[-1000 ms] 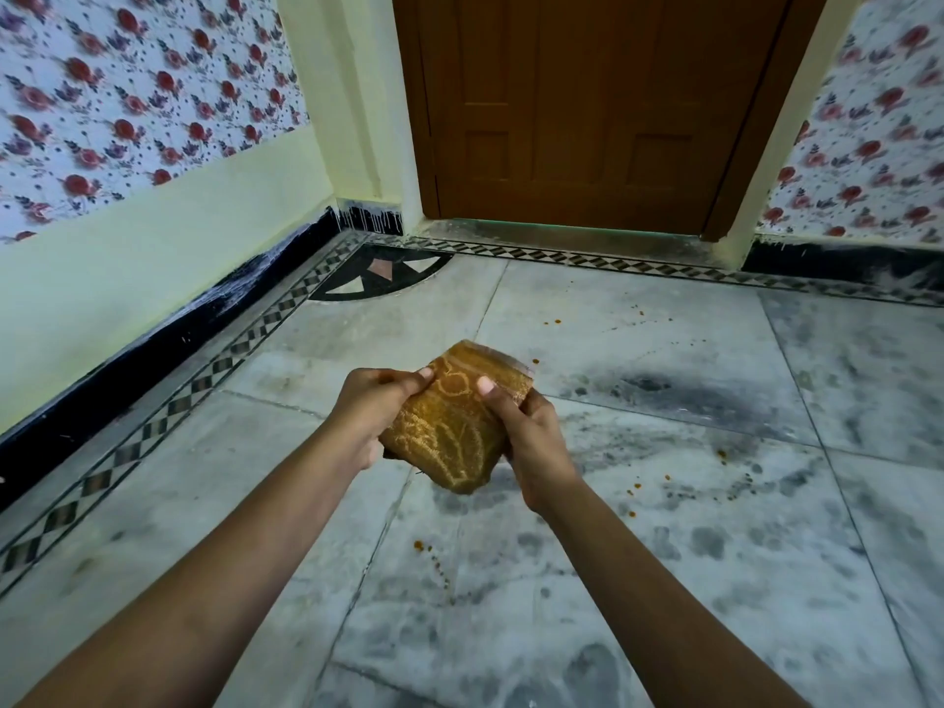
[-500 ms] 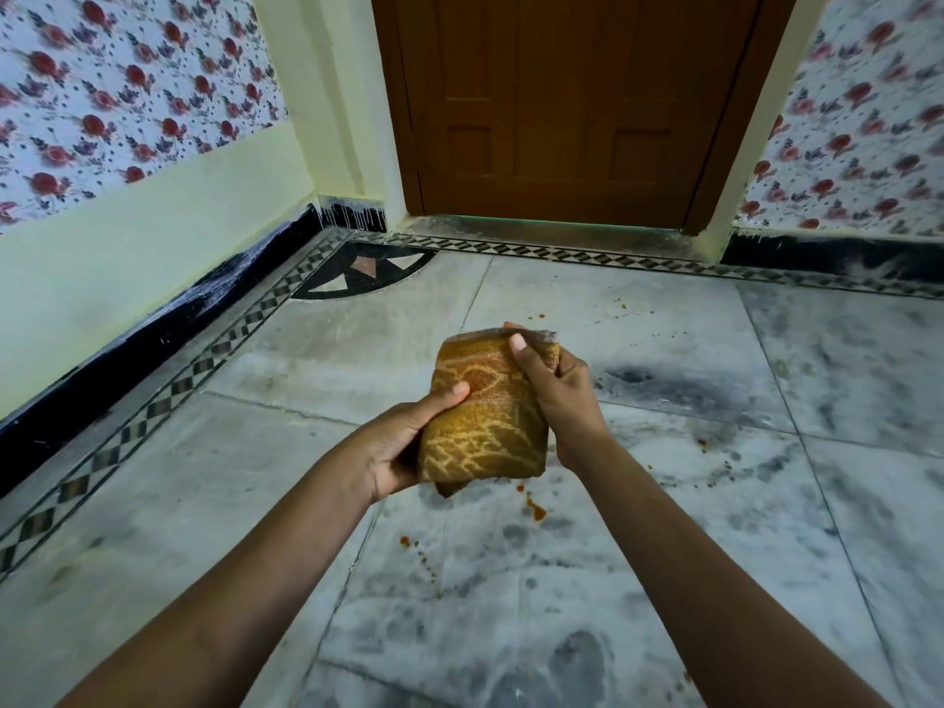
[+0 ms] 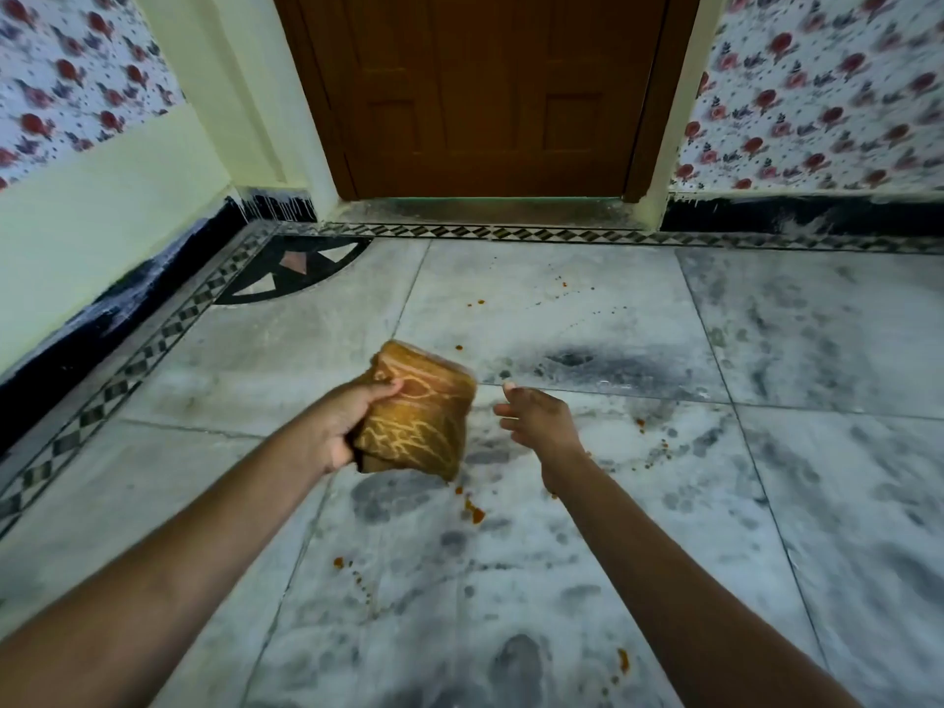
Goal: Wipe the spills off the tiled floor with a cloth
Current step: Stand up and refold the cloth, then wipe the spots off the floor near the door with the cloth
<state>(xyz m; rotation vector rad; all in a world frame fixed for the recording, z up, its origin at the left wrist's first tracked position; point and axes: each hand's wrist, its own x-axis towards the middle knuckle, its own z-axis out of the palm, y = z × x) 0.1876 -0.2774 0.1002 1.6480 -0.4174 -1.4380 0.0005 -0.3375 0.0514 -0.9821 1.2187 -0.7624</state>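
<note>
My left hand [image 3: 352, 419] grips a folded brown cloth with a yellow pattern [image 3: 416, 419], held in the air above the floor. My right hand [image 3: 536, 419] hovers just to the right of the cloth, apart from it, fingers loosely spread and holding nothing. Orange spills dot the grey marbled tiled floor [image 3: 562, 580]: a blob below the cloth [image 3: 475, 513], drops lower left [image 3: 339, 562], specks at the right [image 3: 641, 425], more far ahead [image 3: 477, 302] and one near the bottom [image 3: 623, 661].
A closed brown wooden door [image 3: 490, 94] stands straight ahead. Walls with floral wallpaper and a black skirting [image 3: 102, 324] run along the left and the far right. A patterned tile border [image 3: 127, 370] edges the floor, with a dark smudge [image 3: 572, 359] on the tile ahead.
My right hand has let go of the cloth and moved off to the right. My left hand alone now holds the cloth. The camera view has dropped and shifted slightly right.
</note>
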